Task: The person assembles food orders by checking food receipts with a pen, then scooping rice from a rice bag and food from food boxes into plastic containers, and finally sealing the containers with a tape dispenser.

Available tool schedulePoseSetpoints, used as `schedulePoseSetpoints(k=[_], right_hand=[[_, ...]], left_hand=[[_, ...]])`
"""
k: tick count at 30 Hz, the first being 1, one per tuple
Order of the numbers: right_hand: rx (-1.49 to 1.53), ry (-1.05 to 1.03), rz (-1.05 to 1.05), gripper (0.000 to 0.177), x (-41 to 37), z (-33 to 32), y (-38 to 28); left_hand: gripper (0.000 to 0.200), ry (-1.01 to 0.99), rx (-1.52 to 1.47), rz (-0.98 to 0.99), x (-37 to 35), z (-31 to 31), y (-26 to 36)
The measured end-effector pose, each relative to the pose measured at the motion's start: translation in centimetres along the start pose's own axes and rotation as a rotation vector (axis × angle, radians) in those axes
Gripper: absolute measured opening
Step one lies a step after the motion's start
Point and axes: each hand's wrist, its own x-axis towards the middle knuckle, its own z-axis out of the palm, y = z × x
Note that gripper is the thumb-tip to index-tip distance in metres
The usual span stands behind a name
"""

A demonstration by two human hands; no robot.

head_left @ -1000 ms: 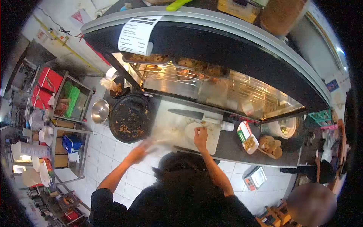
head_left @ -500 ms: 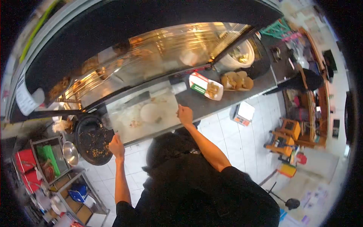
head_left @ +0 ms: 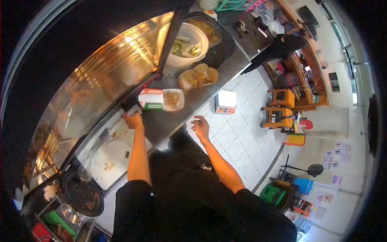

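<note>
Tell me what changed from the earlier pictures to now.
The left hand went from the dark pan side of the cutting board to its far end, by the open food box; what it holds there is unclear. The right hand came off the board and hangs open over the counter edge. The view swung right. Board, pan and box stayed put.

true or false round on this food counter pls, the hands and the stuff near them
1. The right hand is open and holds nothing. True.
2. The food box lies on the floor. False: it sits on the counter.
3. The left hand is close to the food box. True.
4. The left hand rests in the black pan. False: the pan is well away from it, beyond the cutting board.
</note>
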Motion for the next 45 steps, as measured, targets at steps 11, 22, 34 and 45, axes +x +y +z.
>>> schedulePoseSetpoints(k=[11,22,34,45], right_hand=[[-0.272,0.246,-0.513,0.015,21.9,-10.4,-2.3],[0.132,-1.112,-0.549,0.038,14.0,-8.0,-20.3],[0.017,-1.309,-0.330,0.015,17.4,-12.2,-24.2],[-1.484,-0.929,-0.994,0.092,39.8,10.6,-23.0]], left_hand=[[0.024,0.407,-0.202,0.277,-6.1,-2.6,-1.8],[0.080,-0.139,-0.741,0.003,-28.9,-9.3,24.0],[0.098,-0.454,-0.775,0.303,-28.5,-9.5,30.3],[0.101,-0.141,-0.752,0.281,-30.8,-15.5,32.8]])
